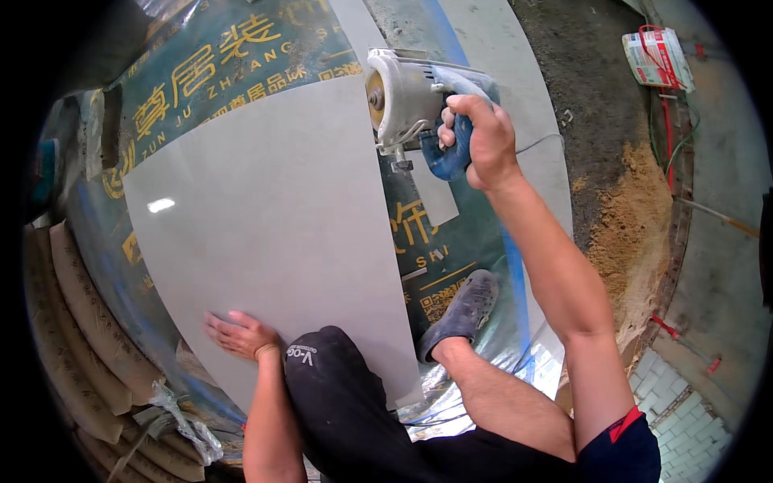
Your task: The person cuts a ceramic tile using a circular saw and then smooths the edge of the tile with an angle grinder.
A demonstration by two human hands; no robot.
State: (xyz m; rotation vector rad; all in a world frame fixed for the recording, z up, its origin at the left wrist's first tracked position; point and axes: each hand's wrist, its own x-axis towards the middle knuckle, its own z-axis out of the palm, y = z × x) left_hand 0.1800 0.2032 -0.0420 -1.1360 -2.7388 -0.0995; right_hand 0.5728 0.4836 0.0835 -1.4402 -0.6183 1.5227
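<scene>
At a likely brittle grey slab's (274, 217) right edge, touched by the flat left hand (242, 335), a heavy-looking saw (412, 92) is gripped in the right hand (485, 138) by its blue handle (444, 166), probably the surest hold.

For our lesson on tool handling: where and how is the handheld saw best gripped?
Probably by the saw's blue looped handle, from the right, as the right hand does: its curve suits a wrapped grip, and the metal guard sits at the opposite, left end.
</scene>
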